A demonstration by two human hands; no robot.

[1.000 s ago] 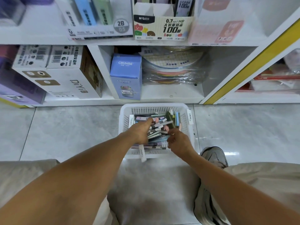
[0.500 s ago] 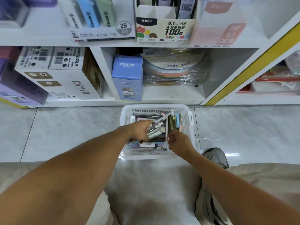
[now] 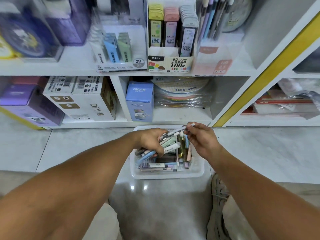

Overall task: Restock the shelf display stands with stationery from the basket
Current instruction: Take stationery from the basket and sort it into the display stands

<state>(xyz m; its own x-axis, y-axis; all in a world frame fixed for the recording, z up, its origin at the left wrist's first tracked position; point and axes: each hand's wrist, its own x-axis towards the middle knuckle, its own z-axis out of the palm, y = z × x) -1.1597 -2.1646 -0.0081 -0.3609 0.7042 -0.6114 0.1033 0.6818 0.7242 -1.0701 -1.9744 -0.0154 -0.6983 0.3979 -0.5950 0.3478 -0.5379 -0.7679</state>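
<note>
A white plastic basket (image 3: 166,174) stands on the floor before the shelves, with several pens and lead cases in it. My left hand (image 3: 151,140) grips a bundle of stationery (image 3: 168,144) above the basket. My right hand (image 3: 202,141) pinches the tip of a pale pen (image 3: 176,130) that sticks out of that bundle. On the shelf above stands a cardboard lead display stand (image 3: 170,64) with yellow, pink and grey cases, its front slots bare. A clear stand (image 3: 119,49) to its left holds blue and green cases.
White shelving runs across the back, with a yellow strip (image 3: 263,73) on its right post. The bottom shelf holds a blue CRUHRE box (image 3: 139,101), DiYi boxes (image 3: 84,99) and wrapped round packs (image 3: 181,94). My shoe (image 3: 219,193) is right of the basket on grey tiles.
Both hands have risen out of the basket with the bundle. My right hand moved up to the pen's tip. The view has tilted up and shows the upper shelf stands.
</note>
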